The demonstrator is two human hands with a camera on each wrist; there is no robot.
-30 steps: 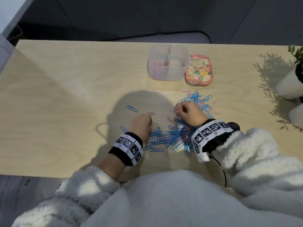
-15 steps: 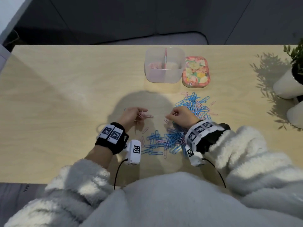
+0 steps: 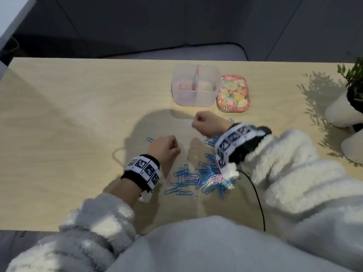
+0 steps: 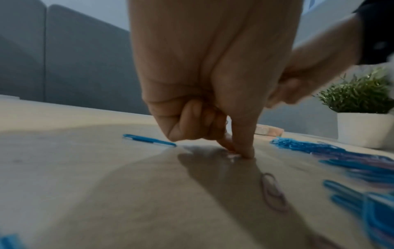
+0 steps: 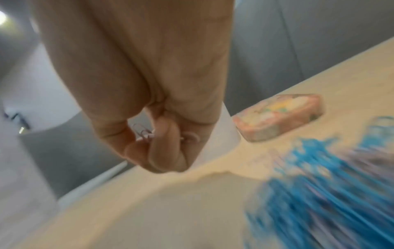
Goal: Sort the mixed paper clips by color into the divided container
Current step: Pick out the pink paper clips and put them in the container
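A clear divided container (image 3: pixel 196 99) stands at the back of the table, with pink clips in its left half. A mixed pile of blue and pink paper clips (image 3: pixel 202 177) lies in front of me. My right hand (image 3: pixel 198 119) hovers between pile and container, curled round several pink clips (image 5: pixel 144 132). My left hand (image 3: pixel 177 150) is low on the table left of the pile. Its thumb and index fingertips (image 4: pixel 245 151) pinch a pale pink clip (image 4: pixel 232 155) against the wood, the other fingers curled in.
A floral lid (image 3: pixel 232 93) lies right of the container. Two white pots with a plant (image 3: pixel 345 110) stand at the right edge. A lone blue clip (image 3: pixel 150 139) lies left of my left hand, and a loose pink clip (image 4: pixel 274 192) lies nearer my wrist. A black cable (image 3: pixel 259 203) trails from the right wrist.
My right hand has left the pile and risen toward the container with pink clips in its fist. My left hand has come down with its fingertips on the table.
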